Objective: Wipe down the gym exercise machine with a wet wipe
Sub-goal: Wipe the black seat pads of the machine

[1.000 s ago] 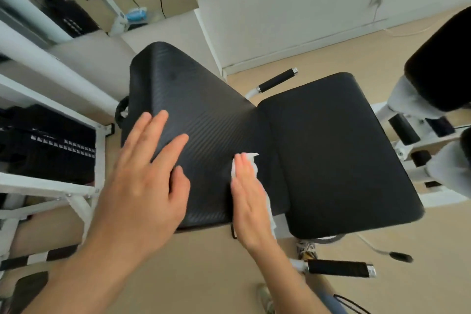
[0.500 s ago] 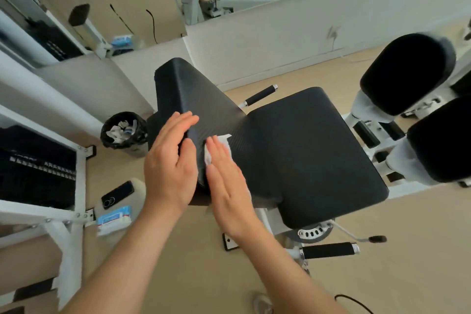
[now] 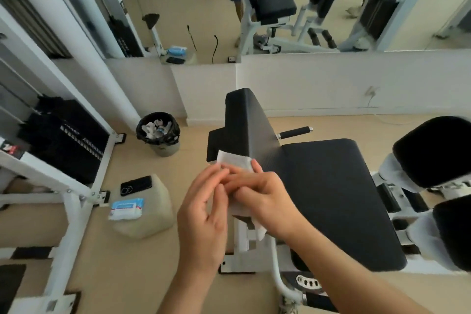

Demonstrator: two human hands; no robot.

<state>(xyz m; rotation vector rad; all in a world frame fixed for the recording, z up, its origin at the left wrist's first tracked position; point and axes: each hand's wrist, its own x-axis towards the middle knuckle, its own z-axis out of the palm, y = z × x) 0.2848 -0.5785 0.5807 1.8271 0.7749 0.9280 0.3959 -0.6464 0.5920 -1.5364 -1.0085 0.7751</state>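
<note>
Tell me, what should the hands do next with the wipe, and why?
Probably fold the wipe over to a fresh side. The left hand and right hand both hold it near the backrest, and its lower end hangs crumpled.

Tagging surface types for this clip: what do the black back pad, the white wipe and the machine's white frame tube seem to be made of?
Black upright back pad: padded vinyl or faux leather, matte, with fine ribbed texture. White rectangular wipe: thin nonwoven fabric, limp and draping; dampness cannot be seen. White curved frame tube: probably painted steel, smooth with slight gloss.
</note>
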